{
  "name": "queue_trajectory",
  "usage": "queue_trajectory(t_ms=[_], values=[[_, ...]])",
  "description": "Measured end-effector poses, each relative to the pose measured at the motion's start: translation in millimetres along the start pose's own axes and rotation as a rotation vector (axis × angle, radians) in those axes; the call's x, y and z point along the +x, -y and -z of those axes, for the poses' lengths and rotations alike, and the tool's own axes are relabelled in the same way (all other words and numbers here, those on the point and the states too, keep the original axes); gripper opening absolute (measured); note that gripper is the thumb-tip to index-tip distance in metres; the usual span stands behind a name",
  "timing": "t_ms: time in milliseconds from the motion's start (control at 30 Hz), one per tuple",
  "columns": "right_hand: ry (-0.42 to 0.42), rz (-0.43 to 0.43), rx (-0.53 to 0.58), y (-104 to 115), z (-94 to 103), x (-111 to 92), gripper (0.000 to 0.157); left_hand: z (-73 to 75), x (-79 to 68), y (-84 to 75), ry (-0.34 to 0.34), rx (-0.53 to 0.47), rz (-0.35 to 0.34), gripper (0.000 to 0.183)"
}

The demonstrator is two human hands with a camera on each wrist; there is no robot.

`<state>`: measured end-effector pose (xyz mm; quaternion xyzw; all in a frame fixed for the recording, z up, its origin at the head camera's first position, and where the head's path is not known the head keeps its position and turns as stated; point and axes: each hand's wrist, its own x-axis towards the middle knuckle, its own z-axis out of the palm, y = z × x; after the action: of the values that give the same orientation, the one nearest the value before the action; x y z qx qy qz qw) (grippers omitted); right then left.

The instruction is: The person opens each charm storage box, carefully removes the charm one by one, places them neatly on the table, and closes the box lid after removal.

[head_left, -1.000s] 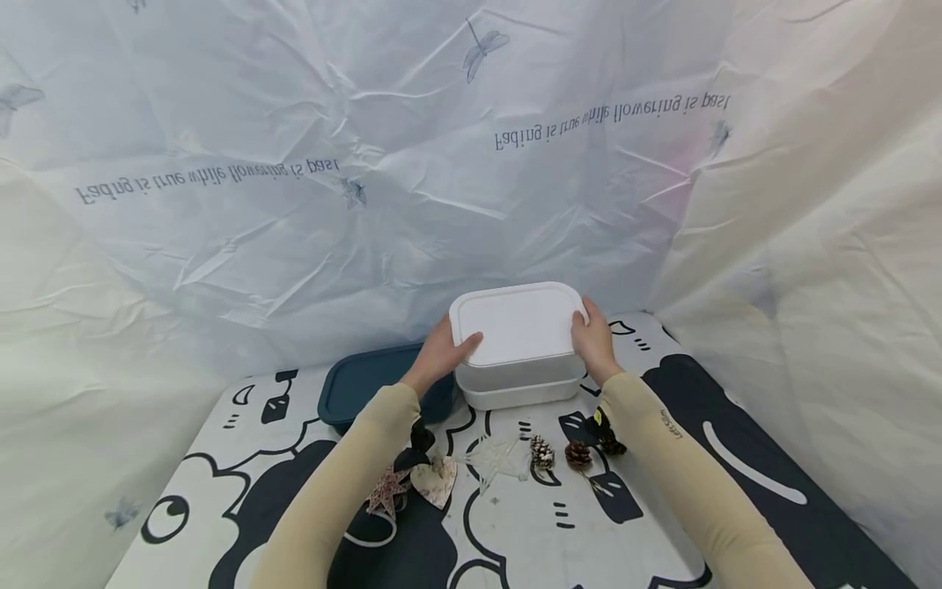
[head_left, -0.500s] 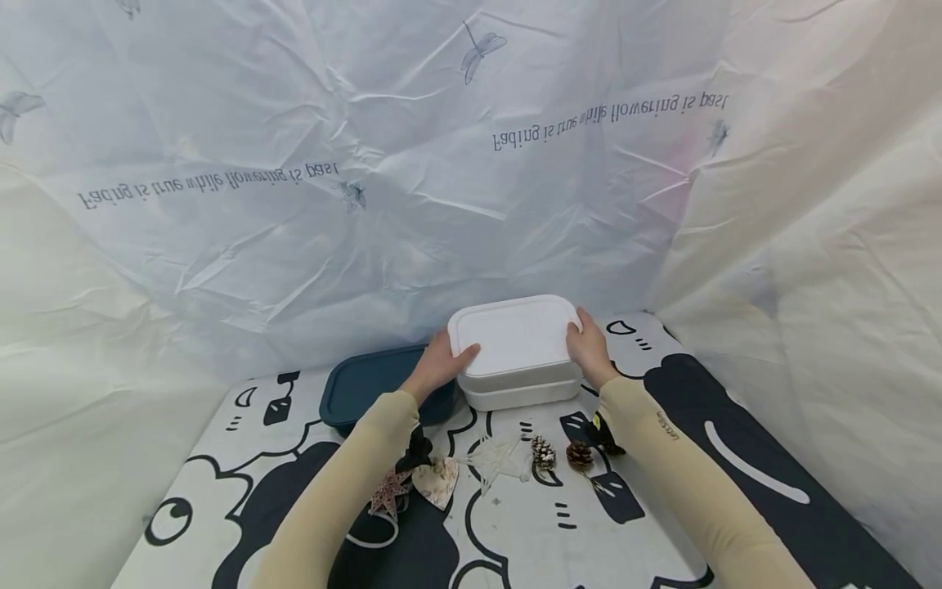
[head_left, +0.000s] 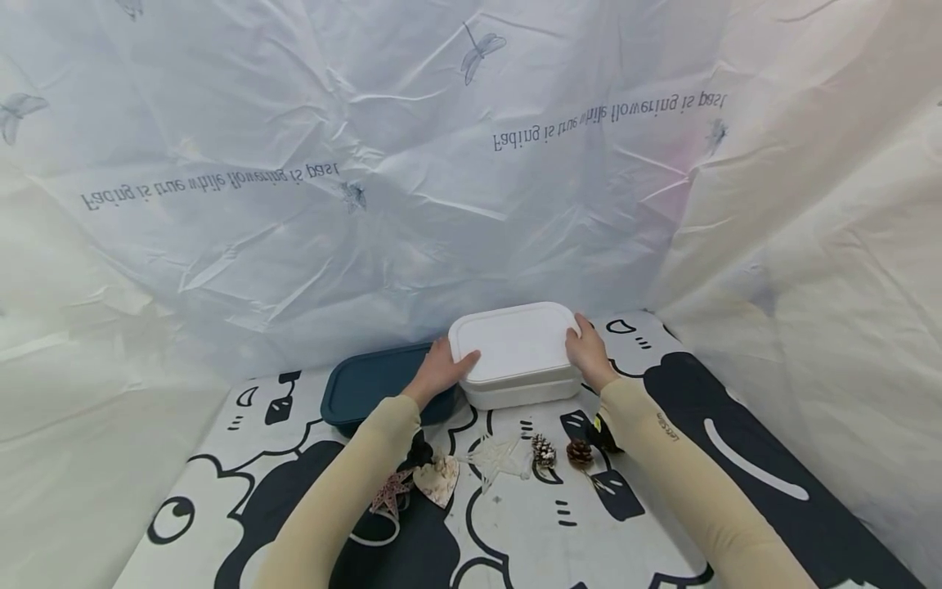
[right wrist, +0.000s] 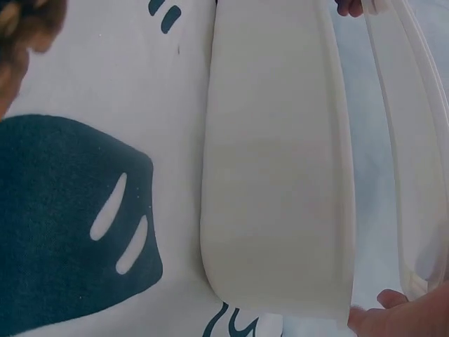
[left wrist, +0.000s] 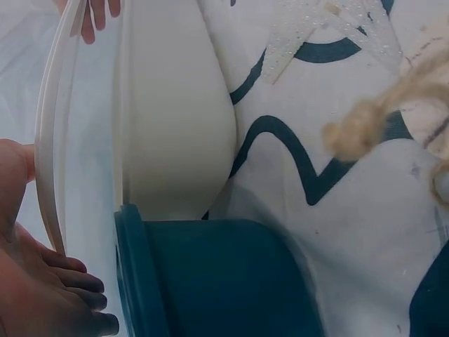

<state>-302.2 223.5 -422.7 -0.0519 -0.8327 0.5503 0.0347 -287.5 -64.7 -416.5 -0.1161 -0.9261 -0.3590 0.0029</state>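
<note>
A white lid (head_left: 515, 339) hangs tilted over a white storage box (head_left: 521, 396). In the right wrist view a gap shows between the lid (right wrist: 414, 140) and the box (right wrist: 280, 161). My left hand (head_left: 439, 370) grips the lid's left end, thumb on top and fingers underneath. At the opposite end my right hand (head_left: 589, 352) holds the lid, its thumb also on top. Just left of the white box, behind my left hand, stands a dark teal box (head_left: 371, 384) with its lid on. The inside of the white box is hidden under the lid.
In front of the boxes lie a white star (head_left: 500, 460), a wooden heart (head_left: 437, 480), a reddish star (head_left: 390, 493) and pine cones (head_left: 579, 454). A dark thing with a yellow mark (head_left: 602, 432) sits beside my right sleeve. A crinkled white curtain (head_left: 412, 204) rises behind.
Both hands have lowered the lid toward the white box, so the gap in front has narrowed. The teal box and the small decorations stay where they were.
</note>
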Motion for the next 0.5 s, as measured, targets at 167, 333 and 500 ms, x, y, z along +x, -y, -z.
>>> queue_trajectory(t_ms=[167,333,500], values=[[0.003,-0.003,-0.013,-1.1,-2.3,1.1,0.058,-1.6,-0.8,2.8,-0.005,-0.001,-0.007,0.078],[0.012,-0.024,-0.024,-2.0,-3.2,1.0,0.059,-4.2,-0.7,2.8,-0.021,0.001,-0.015,0.073],[0.022,-0.028,-0.031,-4.6,-3.4,0.1,0.059,-6.7,-2.6,1.4,-0.01,0.028,0.028,0.078]])
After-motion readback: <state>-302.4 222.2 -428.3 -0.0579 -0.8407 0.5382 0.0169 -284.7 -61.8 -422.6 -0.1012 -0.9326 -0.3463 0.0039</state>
